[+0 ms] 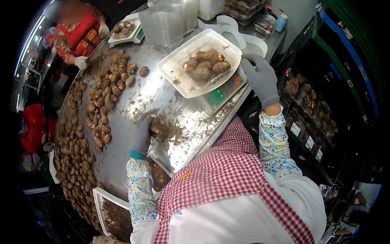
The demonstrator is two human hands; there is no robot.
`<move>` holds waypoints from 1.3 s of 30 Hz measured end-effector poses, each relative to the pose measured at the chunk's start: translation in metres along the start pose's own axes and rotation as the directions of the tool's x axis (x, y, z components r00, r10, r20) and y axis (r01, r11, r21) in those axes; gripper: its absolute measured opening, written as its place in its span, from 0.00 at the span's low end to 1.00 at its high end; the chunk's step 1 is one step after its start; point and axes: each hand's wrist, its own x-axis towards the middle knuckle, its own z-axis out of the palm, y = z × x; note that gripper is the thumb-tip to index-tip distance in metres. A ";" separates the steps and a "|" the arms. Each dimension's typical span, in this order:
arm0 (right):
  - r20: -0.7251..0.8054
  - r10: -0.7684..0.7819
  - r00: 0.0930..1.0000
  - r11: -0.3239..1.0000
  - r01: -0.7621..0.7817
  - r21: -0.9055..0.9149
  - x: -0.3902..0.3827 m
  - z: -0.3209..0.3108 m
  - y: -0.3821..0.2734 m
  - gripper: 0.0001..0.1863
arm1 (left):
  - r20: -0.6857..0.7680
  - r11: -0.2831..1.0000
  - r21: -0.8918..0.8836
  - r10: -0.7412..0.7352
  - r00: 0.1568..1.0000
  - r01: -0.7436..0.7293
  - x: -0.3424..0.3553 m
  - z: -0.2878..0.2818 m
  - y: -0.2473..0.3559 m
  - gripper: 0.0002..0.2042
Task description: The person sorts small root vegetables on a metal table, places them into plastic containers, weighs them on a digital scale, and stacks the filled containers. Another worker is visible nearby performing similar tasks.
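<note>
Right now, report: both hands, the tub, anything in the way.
Left hand at a brown tuber. Right hand at right rim of white tub. Tub on scale, tubers inside. Loose soil litters table.

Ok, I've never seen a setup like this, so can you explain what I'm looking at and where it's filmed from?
There's no robot here: the left hand and right hand, both grey-gloved, belong to whoever wears the camera. This single picture looks down from their head through a fisheye lens, so straight edges bend.

The right hand is at the rim of a white plastic tub, which sits on a digital scale and contains some taro-like tubers. The left hand is at a brown tuber; whether it grips it is hard to tell.

Many more loose tubers lie farther left on the metal table, and clear plastic trays stand stacked beyond the tub.
</note>
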 end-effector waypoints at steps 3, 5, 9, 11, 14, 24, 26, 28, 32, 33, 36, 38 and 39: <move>0.038 -0.028 0.999 0.999 0.030 -0.033 0.003 0.001 0.001 0.14 | 0.073 0.956 0.233 0.167 0.983 -0.179 0.004 -0.008 -0.005 0.15; 0.096 -0.113 0.989 0.989 0.122 -0.088 0.005 0.011 0.005 0.14 | 0.105 0.933 0.290 0.189 0.976 -0.212 -0.002 -0.019 -0.010 0.15; 0.214 -0.104 0.971 0.977 0.140 -0.163 0.009 0.034 0.010 0.24 | 0.135 0.986 -0.162 -0.027 0.991 0.049 0.003 -0.029 -0.036 0.16; 0.372 -0.013 0.928 0.875 0.190 -0.445 0.012 0.047 -0.012 0.23 | 0.209 0.956 -0.279 -0.028 0.978 0.087 -0.001 -0.023 -0.021 0.17; 0.401 -0.022 0.916 0.919 0.177 -0.352 0.020 0.065 0.015 0.22 | 0.174 0.993 -0.105 0.072 0.982 -0.055 -0.002 -0.019 -0.019 0.19; 0.537 -0.002 0.844 0.636 0.415 -0.651 0.033 0.063 0.020 0.23 | -0.215 0.641 0.752 0.019 0.976 0.154 -0.016 -0.061 -0.037 0.25; 0.480 -0.043 0.876 0.610 0.404 -0.682 0.023 0.063 0.017 0.23 | -0.185 0.599 0.794 0.087 0.979 0.097 -0.002 -0.082 -0.063 0.24; 0.384 -0.017 0.923 0.758 0.262 -0.597 0.027 0.065 0.012 0.23 | -0.305 0.540 0.829 0.220 0.926 0.145 0.031 -0.119 -0.098 0.23; 0.190 -0.164 0.968 0.894 0.227 -0.387 0.025 0.056 -0.010 0.21 | -0.720 0.347 0.664 0.059 0.691 0.662 0.060 -0.185 -0.002 0.27; 0.206 -0.178 0.962 0.916 0.239 -0.323 0.023 0.057 -0.018 0.20 | -0.718 0.322 0.685 0.153 0.679 0.653 0.069 -0.212 -0.024 0.29; 0.203 -0.187 0.961 0.953 0.228 -0.198 0.021 0.053 -0.028 0.17 | -0.701 0.184 0.713 0.165 0.694 0.676 0.108 -0.253 -0.093 0.30; 0.175 -0.181 0.968 0.961 0.212 -0.180 0.021 0.048 -0.019 0.16 | -0.639 0.105 0.769 0.111 0.761 0.630 0.128 -0.241 -0.089 0.27; 0.145 -0.125 0.981 0.972 0.150 -0.182 0.018 0.044 -0.018 0.16 | -0.575 0.075 0.818 0.116 0.810 0.570 0.124 -0.215 -0.063 0.26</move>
